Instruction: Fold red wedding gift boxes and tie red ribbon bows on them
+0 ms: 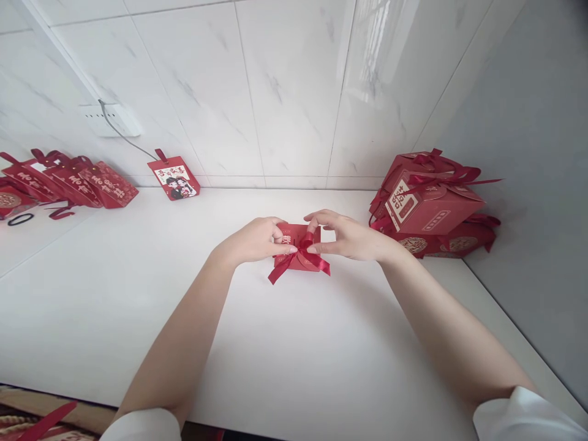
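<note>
A small red gift box (pixel 301 265) with pale printed characters sits on the white tabletop in front of me. Tied across its top is a dark red satin ribbon (pixel 304 244) in a bow, its two tails spreading toward me. My left hand (pixel 257 241) is closed at the bow's left side, thumb and curled fingers at the ribbon. From the other side, my right hand (pixel 346 237) pinches a loop between thumb and index finger. The fingers partly cover the box's upper face and the knot.
Red ribboned boxes (pixel 452 211) are stacked at the right by the grey wall. Several red boxes (pixel 110 184) lean at the far left, near a black loop (pixel 21 218). A red box with a cartoon couple (pixel 174 177) stands against the tiles, below a socket (pixel 110 119) with a cable.
</note>
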Demonstrator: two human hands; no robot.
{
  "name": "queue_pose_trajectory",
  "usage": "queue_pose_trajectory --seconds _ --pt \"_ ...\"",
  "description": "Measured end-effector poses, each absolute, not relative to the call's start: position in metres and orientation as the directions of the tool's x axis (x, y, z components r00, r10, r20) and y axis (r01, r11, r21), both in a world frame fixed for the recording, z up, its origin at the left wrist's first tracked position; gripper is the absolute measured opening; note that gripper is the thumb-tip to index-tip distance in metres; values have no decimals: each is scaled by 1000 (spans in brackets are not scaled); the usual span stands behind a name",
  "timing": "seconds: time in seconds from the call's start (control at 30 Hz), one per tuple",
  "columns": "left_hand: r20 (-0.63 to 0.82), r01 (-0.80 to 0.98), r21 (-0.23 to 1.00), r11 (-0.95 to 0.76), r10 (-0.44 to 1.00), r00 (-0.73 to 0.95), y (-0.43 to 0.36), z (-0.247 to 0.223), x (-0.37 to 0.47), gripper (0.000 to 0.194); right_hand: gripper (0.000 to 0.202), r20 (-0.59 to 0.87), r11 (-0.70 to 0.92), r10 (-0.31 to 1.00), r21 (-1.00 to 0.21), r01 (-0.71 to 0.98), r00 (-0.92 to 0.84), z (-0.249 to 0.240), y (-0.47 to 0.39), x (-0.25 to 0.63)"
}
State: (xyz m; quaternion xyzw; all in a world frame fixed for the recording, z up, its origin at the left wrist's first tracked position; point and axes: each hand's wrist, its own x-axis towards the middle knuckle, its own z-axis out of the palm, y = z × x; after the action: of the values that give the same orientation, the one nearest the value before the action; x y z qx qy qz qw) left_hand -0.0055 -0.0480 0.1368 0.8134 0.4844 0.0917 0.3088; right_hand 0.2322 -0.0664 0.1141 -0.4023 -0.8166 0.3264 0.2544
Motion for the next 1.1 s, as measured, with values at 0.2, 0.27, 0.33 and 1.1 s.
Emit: queue_pose_trajectory --seconds 0.2,0.27,0.33,1.1 --pt "-129 731 587 -347 852 508 -48 137 -4 35 25 24 428 779 -751 503 -627 119 -71 233" --pt "-139 743 563 -362 845 517 -47 137 -5 39 34 28 414 795 -756 508 -606 117 -69 231" --pt "-154 755 541 -370 839 522 -46 137 -6 43 40 39 408 794 -773 486 -606 114 -66 231" --pt "-56 672 614 -414 827 560 -54 131 13 21 41 -36 351 811 -768 535 -584 117 -64 239"
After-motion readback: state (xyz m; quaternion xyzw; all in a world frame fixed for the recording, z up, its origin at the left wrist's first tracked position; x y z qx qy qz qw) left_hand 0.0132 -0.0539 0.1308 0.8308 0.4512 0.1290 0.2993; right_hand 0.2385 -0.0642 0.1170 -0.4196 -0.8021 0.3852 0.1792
